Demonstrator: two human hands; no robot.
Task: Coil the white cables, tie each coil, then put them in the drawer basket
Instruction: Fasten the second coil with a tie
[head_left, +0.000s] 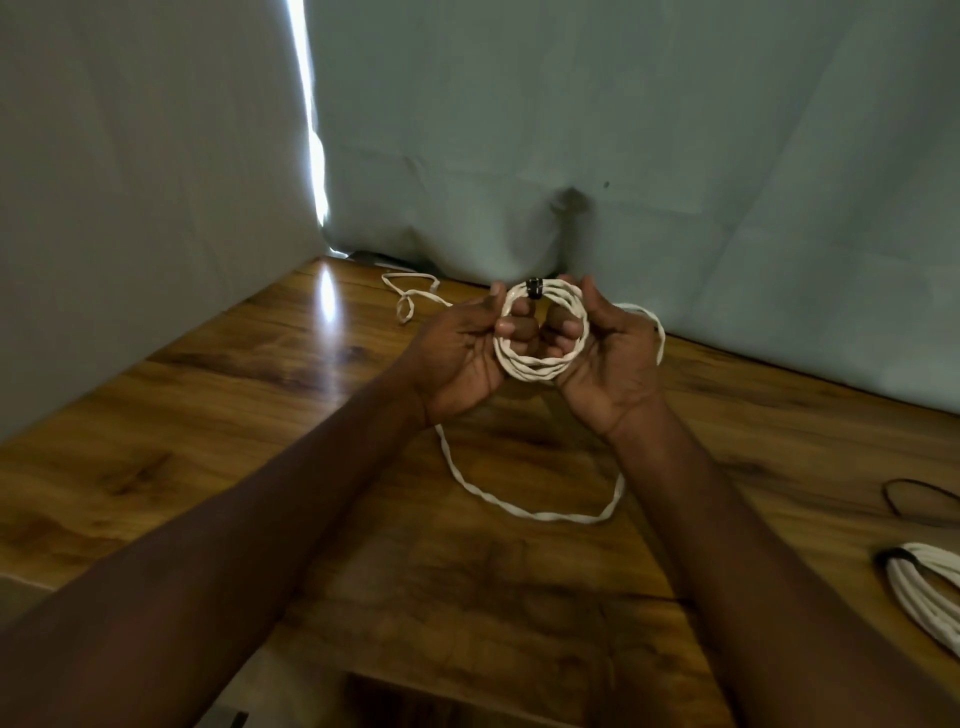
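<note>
While I hold the coil (541, 332) upright above the wooden table (218, 415), my left hand (457, 348) grips its left side, fingers curled round the strands. A black tie (534, 289) sits at the top of the ring; whether it is fully fastened I cannot tell. My right hand (608, 348) pinches the right side, thumb up. Slack cable (519, 499) trails from the coil in a loose loop on the table below. To finish well, I should keep both grips firm so the turns stay stacked. At the far right lie a finished coil (924, 592) and a spare black band (919, 496). No drawer basket is in view.
</note>
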